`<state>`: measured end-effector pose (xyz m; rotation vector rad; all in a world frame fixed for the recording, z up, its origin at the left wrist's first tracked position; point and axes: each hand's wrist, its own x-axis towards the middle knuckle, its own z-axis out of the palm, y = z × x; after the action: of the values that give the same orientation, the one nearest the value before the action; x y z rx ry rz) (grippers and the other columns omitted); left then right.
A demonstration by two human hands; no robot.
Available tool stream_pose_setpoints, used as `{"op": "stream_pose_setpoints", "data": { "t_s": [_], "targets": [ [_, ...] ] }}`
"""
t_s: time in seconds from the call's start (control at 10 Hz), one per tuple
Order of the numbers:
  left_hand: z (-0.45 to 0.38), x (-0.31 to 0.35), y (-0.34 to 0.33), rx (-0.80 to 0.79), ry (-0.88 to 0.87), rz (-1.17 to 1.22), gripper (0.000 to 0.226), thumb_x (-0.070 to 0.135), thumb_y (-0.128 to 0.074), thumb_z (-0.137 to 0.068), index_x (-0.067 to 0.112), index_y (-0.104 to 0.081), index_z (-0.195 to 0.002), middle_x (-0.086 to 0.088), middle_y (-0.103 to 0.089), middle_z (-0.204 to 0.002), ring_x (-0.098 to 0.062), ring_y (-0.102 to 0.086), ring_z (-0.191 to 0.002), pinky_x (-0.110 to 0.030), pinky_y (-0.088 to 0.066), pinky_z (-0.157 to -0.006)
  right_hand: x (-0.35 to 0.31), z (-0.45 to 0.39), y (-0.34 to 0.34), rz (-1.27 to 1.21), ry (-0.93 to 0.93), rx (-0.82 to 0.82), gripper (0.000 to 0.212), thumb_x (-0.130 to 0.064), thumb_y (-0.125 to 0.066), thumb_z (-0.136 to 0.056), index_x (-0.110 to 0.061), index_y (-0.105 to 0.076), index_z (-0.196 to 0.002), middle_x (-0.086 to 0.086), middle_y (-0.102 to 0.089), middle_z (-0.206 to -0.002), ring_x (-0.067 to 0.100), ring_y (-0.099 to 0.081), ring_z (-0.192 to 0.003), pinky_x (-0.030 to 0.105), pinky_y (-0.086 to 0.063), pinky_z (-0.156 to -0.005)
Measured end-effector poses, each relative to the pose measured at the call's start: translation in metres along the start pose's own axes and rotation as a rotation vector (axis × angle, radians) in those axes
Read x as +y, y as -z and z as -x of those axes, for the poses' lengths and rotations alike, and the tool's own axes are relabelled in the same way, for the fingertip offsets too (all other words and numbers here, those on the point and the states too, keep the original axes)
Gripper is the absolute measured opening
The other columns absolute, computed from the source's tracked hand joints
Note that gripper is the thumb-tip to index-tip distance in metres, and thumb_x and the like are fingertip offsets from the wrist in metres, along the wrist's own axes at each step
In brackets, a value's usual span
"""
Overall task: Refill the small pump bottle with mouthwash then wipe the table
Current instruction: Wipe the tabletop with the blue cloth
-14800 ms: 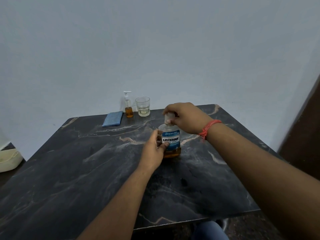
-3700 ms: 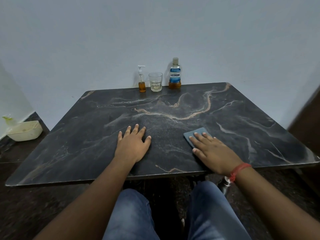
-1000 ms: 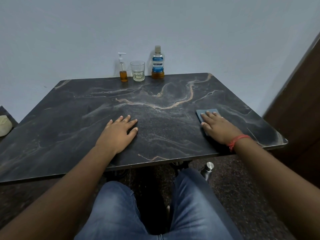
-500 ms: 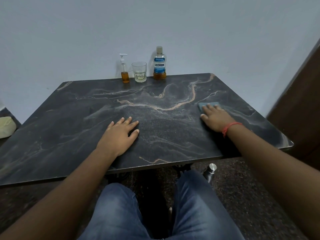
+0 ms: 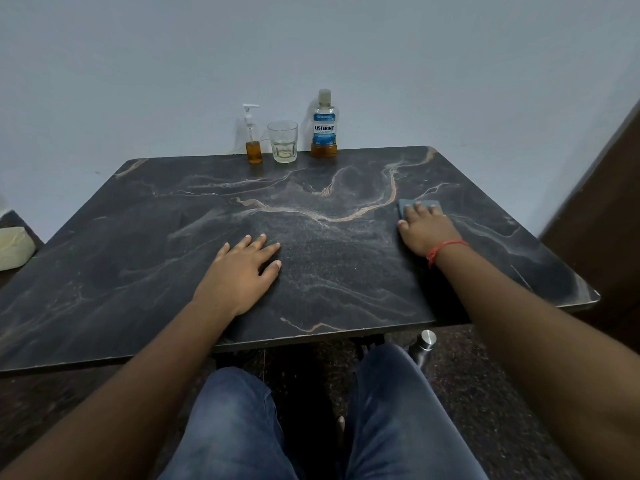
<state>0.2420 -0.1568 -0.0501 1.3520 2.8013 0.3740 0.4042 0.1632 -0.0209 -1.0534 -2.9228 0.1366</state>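
Observation:
On the dark marble table point(image 5: 138, 244), my right hand point(image 5: 427, 230) presses flat on a blue cloth point(image 5: 403, 205) at the right side, fingers covering most of it. My left hand point(image 5: 242, 268) lies flat on the table near the middle, fingers spread, holding nothing. At the far edge by the wall stand the small pump bottle point(image 5: 252, 140) with amber liquid in its lower part, a clear glass point(image 5: 282, 142), and the capped Listerine mouthwash bottle point(image 5: 324, 128) with a little amber liquid at the bottom.
A pale wall rises behind the table. A cream container point(image 5: 14, 247) sits on the floor at the left. A metal-capped bottle point(image 5: 424, 344) stands on the floor under the table's near edge. A brown panel point(image 5: 609, 202) is at the right. My jeans-clad knees show below.
My right hand has slid the blue cloth farther away from me along the right side of the table. The left hand stays flat in place.

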Motion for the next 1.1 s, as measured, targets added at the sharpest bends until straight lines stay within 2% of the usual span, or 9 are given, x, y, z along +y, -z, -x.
{"op": "stream_pose_setpoints", "data": {
  "t_s": [0.1,0.3,0.4,0.6,0.7,0.8,0.9,1.0,1.1],
  "targets": [
    [0.001,0.0,0.0,0.002,0.005,0.006,0.052,0.049,-0.03,-0.105,0.036,-0.032,-0.156,0.006,-0.02,-0.167,-0.016,-0.013,-0.155,-0.046,-0.008,-0.126,-0.045,0.01,-0.007,0.012,0.348,-0.075,0.056,-0.037,-0.027,-0.105,-0.013,-0.022,-0.154,0.011,-0.019,-0.162,0.033,-0.017,-0.148,0.041,-0.015,-0.12],
    [-0.001,-0.001,-0.001,0.004,0.007,0.009,0.053,0.051,-0.029,-0.104,0.038,-0.032,-0.155,0.007,-0.021,-0.167,-0.015,-0.013,-0.155,-0.046,-0.008,-0.126,-0.039,-0.002,-0.004,0.046,0.098,0.001,0.056,-0.037,-0.023,-0.103,-0.011,-0.022,-0.154,0.012,-0.02,-0.161,0.035,-0.019,-0.146,0.044,-0.016,-0.12],
    [0.0,0.0,0.0,0.002,0.004,0.006,0.053,0.051,-0.029,-0.104,0.037,-0.032,-0.156,0.007,-0.021,-0.167,-0.015,-0.013,-0.155,-0.046,-0.008,-0.126,-0.073,0.016,-0.012,0.041,0.411,-0.096,0.057,-0.038,-0.026,-0.105,-0.016,-0.015,-0.156,0.007,-0.012,-0.164,0.03,-0.011,-0.15,0.038,-0.008,-0.12],
    [0.004,0.0,0.003,0.046,0.055,-0.01,0.058,0.054,-0.029,-0.103,0.034,-0.026,-0.158,0.004,-0.016,-0.168,-0.017,-0.009,-0.156,-0.048,-0.002,-0.126,-0.093,0.014,-0.011,0.059,0.301,-0.035,0.058,-0.038,-0.025,-0.104,-0.012,-0.017,-0.155,0.012,-0.013,-0.163,0.033,-0.013,-0.148,0.039,-0.01,-0.121],
    [0.009,0.002,0.004,0.12,0.107,-0.023,0.059,0.053,-0.028,-0.103,0.031,-0.027,-0.158,0.002,-0.017,-0.168,-0.019,-0.008,-0.156,-0.051,0.001,-0.125,-0.123,0.026,-0.018,0.022,0.551,-0.112,0.057,-0.038,-0.029,-0.105,-0.015,-0.019,-0.156,0.008,-0.013,-0.164,0.03,-0.011,-0.15,0.036,-0.007,-0.12],
    [0.01,0.001,0.005,0.171,0.166,-0.012,0.058,0.051,-0.028,-0.104,0.029,-0.028,-0.158,0.0,-0.017,-0.168,-0.021,-0.008,-0.156,-0.052,0.003,-0.125,-0.124,0.012,-0.016,-0.006,0.363,-0.052,0.056,-0.038,-0.028,-0.104,-0.016,-0.02,-0.155,0.009,-0.015,-0.164,0.031,-0.012,-0.15,0.041,-0.012,-0.122],
    [0.01,-0.006,0.008,0.182,0.22,0.032,0.058,0.05,-0.027,-0.105,0.029,-0.026,-0.158,0.0,-0.014,-0.169,-0.021,-0.005,-0.156,-0.052,0.004,-0.124,-0.155,0.025,-0.019,0.016,0.469,-0.051,0.056,-0.037,-0.029,-0.103,-0.014,-0.022,-0.154,0.009,-0.018,-0.163,0.033,-0.015,-0.148,0.042,-0.014,-0.121],
    [0.013,-0.025,0.012,0.167,0.242,-0.013,0.057,0.049,-0.024,-0.106,0.029,-0.024,-0.159,0.0,-0.012,-0.169,-0.022,-0.003,-0.156,-0.053,0.005,-0.124,-0.176,0.034,-0.023,0.004,0.636,-0.146,0.057,-0.039,-0.03,-0.104,-0.018,-0.018,-0.156,0.005,-0.012,-0.164,0.028,-0.009,-0.151,0.036,-0.007,-0.121],
    [0.02,-0.051,0.017,0.139,0.289,-0.069,0.06,0.053,-0.02,-0.105,0.029,-0.022,-0.16,0.001,-0.011,-0.17,-0.024,0.0,-0.156,-0.055,0.006,-0.123,-0.179,0.024,-0.025,0.024,0.446,-0.05,0.061,-0.044,-0.017,-0.101,-0.016,-0.017,-0.155,0.009,-0.014,-0.164,0.032,-0.011,-0.15,0.044,-0.012,-0.122]
  ]
}}
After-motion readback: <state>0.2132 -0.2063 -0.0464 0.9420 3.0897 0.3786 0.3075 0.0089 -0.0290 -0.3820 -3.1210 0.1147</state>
